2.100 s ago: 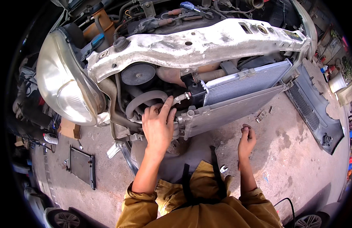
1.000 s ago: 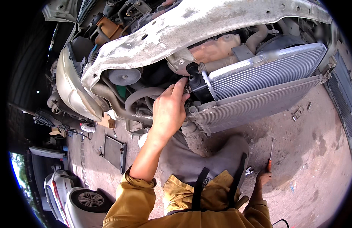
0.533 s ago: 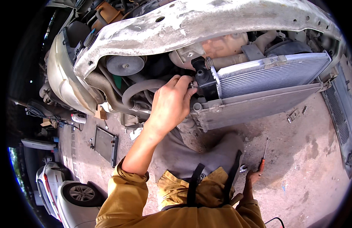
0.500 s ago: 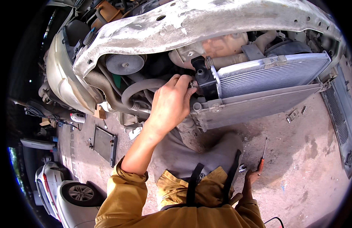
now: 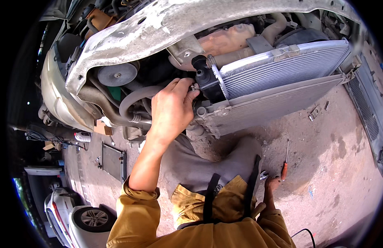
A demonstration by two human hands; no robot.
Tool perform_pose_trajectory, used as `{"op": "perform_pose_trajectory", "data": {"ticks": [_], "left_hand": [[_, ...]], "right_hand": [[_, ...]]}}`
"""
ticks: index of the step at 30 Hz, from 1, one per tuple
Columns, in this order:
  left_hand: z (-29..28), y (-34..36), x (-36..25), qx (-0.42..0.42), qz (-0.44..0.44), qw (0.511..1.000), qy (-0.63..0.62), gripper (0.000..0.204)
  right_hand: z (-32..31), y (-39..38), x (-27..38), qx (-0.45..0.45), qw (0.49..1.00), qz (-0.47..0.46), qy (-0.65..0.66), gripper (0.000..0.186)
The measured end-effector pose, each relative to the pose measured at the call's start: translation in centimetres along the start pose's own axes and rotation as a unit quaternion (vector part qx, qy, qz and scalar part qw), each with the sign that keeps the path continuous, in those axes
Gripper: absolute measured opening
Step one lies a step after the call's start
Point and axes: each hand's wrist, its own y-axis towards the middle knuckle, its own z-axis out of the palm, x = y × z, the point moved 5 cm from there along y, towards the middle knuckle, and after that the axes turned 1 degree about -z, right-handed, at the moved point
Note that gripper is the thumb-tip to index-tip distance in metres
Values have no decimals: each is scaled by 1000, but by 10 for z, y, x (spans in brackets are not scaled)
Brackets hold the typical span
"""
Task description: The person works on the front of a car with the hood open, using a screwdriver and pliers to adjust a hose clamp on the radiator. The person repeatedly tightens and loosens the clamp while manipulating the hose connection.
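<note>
Small metal fitting [image 5: 193, 87] pinched between thumb and fingertips of left hand [image 5: 171, 110], right at the black end tank [image 5: 208, 82] of the radiator [image 5: 278, 70], just below the pale, worn crossmember [image 5: 191, 25]. Fingers curled tight on that fitting, palm turned toward the engine bay, close to a grey hose [image 5: 135, 97] and a round pulley [image 5: 116, 74]. Reached slightly further up and in than half a second ago, with the view swung nearer the radiator corner. Right hand [image 5: 270, 186] down on the concrete floor [image 5: 323, 165], fingers spread flat and gripping nothing, just beside a small metal socket [image 5: 263, 175] and an orange-handled screwdriver [image 5: 284, 163]. Same spot on the floor as before. Further off, a white car [image 5: 82, 215] at lower left.
</note>
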Motion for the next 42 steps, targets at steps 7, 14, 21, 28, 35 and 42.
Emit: {"op": "perform_pose_trajectory", "data": {"ticks": [7, 14, 21, 28, 35, 42], "left_hand": [[2, -7, 13, -22, -4, 999, 48, 24], [5, -4, 20, -24, -6, 998, 61, 27], [11, 15, -10, -32, 53, 998, -15, 22], [-6, -16, 17, -40, -2, 999, 23, 20], [-4, -9, 12, -61, 28, 998, 1, 16], [-3, -10, 18, -56, 20, 998, -9, 20]], "right_hand": [[0, 7, 0, -20, 997, -22, 76, 42], [-40, -11, 1, -64, 996, -26, 57, 42], [-17, 94, -32, 17, 999, 1, -47, 61], [-82, 4, 88, 76, 941, -88, 319, 41], [-307, -207, 221, -70, 771, -490, 401, 61], [-381, -273, 282, -73, 695, -637, 324, 56]]}}
